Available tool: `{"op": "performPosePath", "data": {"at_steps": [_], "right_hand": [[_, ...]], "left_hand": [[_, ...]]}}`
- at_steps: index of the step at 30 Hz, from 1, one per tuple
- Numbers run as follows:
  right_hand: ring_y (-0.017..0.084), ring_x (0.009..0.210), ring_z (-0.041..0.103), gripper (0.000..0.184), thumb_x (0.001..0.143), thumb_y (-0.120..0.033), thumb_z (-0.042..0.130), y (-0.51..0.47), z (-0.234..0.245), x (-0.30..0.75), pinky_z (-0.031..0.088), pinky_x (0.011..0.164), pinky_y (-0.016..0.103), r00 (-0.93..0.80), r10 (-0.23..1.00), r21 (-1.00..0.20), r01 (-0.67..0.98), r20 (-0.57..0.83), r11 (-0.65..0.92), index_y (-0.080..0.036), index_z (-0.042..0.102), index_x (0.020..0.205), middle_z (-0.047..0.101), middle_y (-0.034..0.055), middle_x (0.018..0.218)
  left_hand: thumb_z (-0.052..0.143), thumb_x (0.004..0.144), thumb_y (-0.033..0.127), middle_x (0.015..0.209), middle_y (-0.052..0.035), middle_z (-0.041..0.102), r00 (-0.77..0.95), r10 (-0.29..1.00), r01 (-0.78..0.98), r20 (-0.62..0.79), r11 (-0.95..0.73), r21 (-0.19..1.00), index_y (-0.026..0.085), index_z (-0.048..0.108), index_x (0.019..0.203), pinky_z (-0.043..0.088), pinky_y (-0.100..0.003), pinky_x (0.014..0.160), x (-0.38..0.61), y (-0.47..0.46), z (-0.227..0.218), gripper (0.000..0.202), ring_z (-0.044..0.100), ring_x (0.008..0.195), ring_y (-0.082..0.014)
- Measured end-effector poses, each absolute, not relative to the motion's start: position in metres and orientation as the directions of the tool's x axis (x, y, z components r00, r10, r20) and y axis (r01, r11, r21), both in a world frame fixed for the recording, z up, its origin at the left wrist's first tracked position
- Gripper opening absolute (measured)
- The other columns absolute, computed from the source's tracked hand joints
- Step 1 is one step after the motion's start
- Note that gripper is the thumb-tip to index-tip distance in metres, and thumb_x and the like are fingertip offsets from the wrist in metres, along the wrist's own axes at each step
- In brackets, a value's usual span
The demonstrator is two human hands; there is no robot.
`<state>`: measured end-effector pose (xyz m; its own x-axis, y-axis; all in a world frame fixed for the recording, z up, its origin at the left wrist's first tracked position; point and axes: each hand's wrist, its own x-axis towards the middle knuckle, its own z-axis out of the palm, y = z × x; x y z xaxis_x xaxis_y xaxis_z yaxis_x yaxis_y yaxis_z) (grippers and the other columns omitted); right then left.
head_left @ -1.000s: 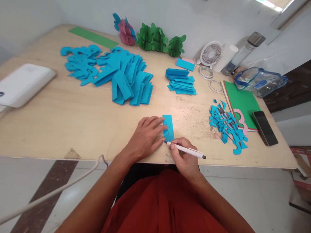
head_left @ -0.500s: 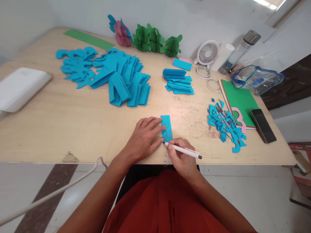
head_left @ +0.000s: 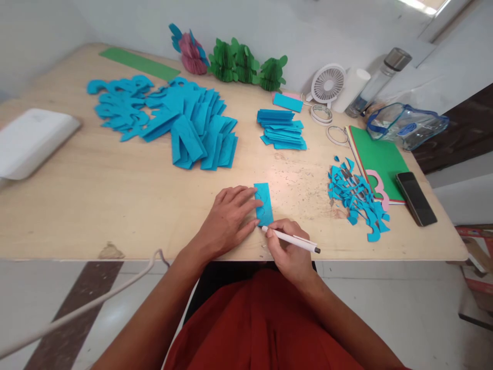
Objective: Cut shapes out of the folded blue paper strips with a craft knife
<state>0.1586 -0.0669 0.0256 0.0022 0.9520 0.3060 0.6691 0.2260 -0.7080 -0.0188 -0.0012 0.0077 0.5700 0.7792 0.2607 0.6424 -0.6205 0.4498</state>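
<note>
A small blue paper strip [head_left: 265, 204] lies upright before me near the table's front edge, with curved lines drawn on it. My left hand [head_left: 230, 218] rests flat on the table, its fingers spread and their tips pressing the strip's left side. In my right hand [head_left: 288, 252] is a white pen [head_left: 295, 240], pinched between thumb and fingers. The pen's tip meets the strip's lower left corner, close to my left thumb. Beyond my hands sits a stack of folded blue paper strips [head_left: 281, 129]. To its left is a large pile of blue folded pieces [head_left: 196, 121].
Blue paper scraps [head_left: 354, 198] lie at right, beside a pink paper cutout [head_left: 377, 187], green paper [head_left: 381, 159] and a phone [head_left: 416, 198]. Along the wall stand green paper figures [head_left: 244, 64], a fan [head_left: 328, 85] and a bottle [head_left: 379, 82]. A white device [head_left: 36, 141] sits far left.
Both hands, the pen and the strip hold nearly the same positions. The whole view has shifted very slightly.
</note>
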Motion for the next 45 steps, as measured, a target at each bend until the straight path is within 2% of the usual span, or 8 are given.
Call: {"op": "performPosePath", "data": {"at_steps": [45], "right_hand": [[0.017,0.068,0.065,0.016,0.088,-0.023,0.052,-0.0675,0.0251,0.1569,0.049,0.070,0.032,0.027,0.944,-0.682,0.698,0.330,0.218,-0.022,0.063,0.076,0.071,0.0019,0.072]], "left_hand": [[0.047,0.092,0.031,0.140,-0.0140,0.055,0.573,0.778,0.642,0.258,-0.622,0.449,0.020,0.063,0.120,0.036,-0.054,0.107,-0.0195,-0.0006,0.0082,0.034,0.046,0.129,-0.0325]]}}
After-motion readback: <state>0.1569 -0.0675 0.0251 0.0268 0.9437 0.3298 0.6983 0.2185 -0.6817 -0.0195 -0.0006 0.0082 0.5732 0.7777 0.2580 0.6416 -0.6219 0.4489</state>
